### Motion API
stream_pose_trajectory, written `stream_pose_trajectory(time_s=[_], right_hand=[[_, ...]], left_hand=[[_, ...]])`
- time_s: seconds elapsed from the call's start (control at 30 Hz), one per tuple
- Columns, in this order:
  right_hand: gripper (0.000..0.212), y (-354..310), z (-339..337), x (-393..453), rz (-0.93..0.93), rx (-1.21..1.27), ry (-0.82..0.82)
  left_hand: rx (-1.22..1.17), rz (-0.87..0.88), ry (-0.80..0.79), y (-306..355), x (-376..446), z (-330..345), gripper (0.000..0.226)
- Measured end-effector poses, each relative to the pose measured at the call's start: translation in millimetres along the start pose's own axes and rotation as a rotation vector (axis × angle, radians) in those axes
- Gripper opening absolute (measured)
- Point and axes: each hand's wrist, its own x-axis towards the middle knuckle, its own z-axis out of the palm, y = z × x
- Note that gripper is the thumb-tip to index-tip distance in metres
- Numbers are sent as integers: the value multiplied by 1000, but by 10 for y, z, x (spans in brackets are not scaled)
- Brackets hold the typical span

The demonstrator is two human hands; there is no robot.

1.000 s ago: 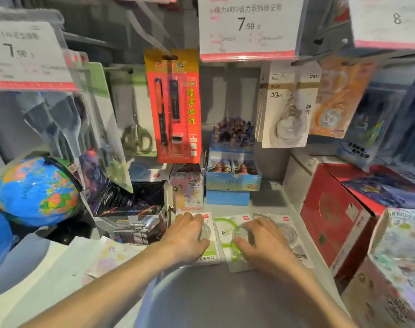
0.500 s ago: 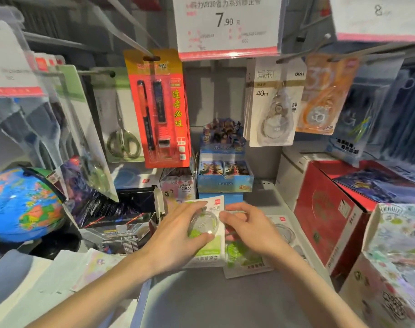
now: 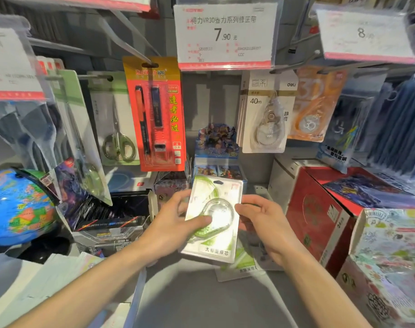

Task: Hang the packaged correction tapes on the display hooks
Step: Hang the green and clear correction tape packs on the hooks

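From the head camera, the left hand [image 3: 171, 229] grips a green packaged correction tape [image 3: 213, 218], thumb across its clear blister, fingers hidden behind the card. The right hand [image 3: 264, 223] pinches the package's right edge; its fingertips are hidden too. The package is held tilted below the 7.90 price tag [image 3: 225, 35]. More packages [image 3: 242, 266] lie beneath it on the grey surface [image 3: 201, 299], mostly covered. An empty hook [image 3: 296, 62] juts right of the tag.
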Motion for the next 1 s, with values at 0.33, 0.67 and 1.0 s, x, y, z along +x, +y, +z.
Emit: stream_pose_trajectory(time_s=[0.33, 0.67, 1.0], right_hand=[[41, 407, -194, 100, -84, -1133, 34], [85, 653, 254, 120, -4, -1348, -78], [81, 654, 448, 111, 15, -1335, -142]], left_hand=[[193, 33, 85, -150, -154, -168, 58], [336, 114, 142, -19, -450, -384, 63], [333, 171, 187, -14, -557, -624, 66]])
